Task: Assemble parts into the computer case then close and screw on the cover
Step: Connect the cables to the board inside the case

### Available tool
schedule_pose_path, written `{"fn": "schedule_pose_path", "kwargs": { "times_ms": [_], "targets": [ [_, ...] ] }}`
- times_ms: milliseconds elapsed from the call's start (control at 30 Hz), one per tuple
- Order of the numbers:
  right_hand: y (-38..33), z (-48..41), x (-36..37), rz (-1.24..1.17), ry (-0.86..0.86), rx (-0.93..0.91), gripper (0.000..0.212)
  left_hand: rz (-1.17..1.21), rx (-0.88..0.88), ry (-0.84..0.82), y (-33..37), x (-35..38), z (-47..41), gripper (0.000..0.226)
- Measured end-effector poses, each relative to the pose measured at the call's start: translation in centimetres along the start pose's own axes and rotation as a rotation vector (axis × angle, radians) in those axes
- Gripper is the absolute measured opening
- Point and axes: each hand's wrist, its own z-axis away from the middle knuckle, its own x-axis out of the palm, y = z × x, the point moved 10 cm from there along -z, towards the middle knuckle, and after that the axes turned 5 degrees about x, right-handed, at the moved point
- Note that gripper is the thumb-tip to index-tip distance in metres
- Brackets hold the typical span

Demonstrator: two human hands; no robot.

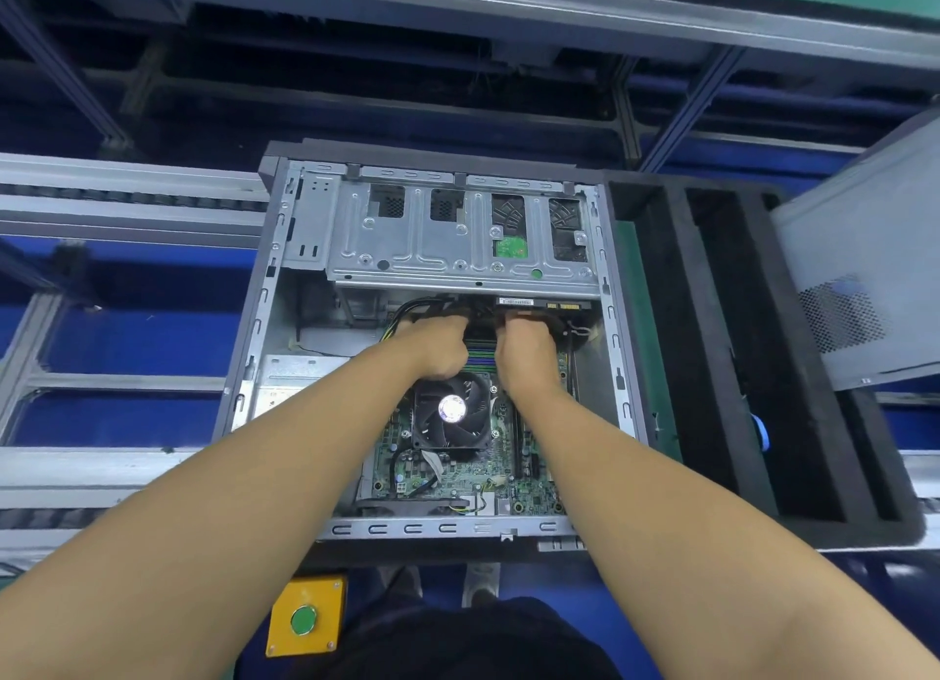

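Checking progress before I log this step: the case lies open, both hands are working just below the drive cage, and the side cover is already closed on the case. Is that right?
Not quite. The head view shows the side cover off, leaning to the right of the open case. The rest holds: the left hand and right hand are both inside, just below the drive cage.

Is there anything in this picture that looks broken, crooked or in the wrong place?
Nothing stands out. The cover is off the computer case, propped at the right, as expected mid-assembly.
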Motion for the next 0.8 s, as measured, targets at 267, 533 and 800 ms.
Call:
{"fn": "schedule_pose_path", "kwargs": {
  "times_ms": [267,533,800],
  "targets": [
    [-0.2,-0.4,-0.2,0.06,-0.042,0.009,0.022,-0.125,0.001,0.093,-0.6,-0.9,0.1,0.035],
    [-0.4,-0.9,0.4,0.092,-0.099,0.017,0.03,-0.09,-0.008,0.114,-1.2,-1.1,0.5,0.027],
    [-0.1,-1.2,0.5,0.102,-0.107,0.047,0.037,-0.093,0.024,0.168,-1.0,-1.3,0.8,0.015]
  ]
}}
